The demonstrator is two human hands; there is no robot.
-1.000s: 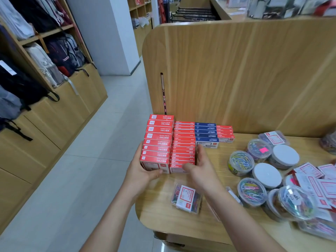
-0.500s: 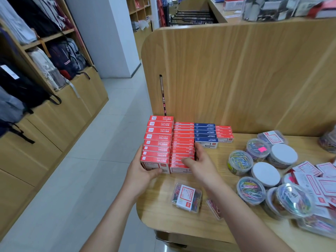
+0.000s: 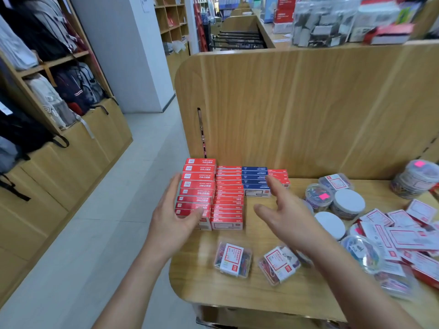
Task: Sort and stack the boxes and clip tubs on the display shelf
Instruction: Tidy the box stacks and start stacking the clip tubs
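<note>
Left hand [image 3: 173,219] and right hand [image 3: 282,217] of the person: both bare, with slender fingers; behind each wrist a bare forearm [image 3: 133,288], uncovered along its visible length, meets the lower edge of view

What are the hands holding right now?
Nothing. The right hand hovers open; the left hand, open too, only seems to touch the left side of the tall red box stack.

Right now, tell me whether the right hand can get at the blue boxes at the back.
Probably yes: the right hand is open and holds nothing, its fingers reach close to the blue boxes, and nothing lies between them.
</note>
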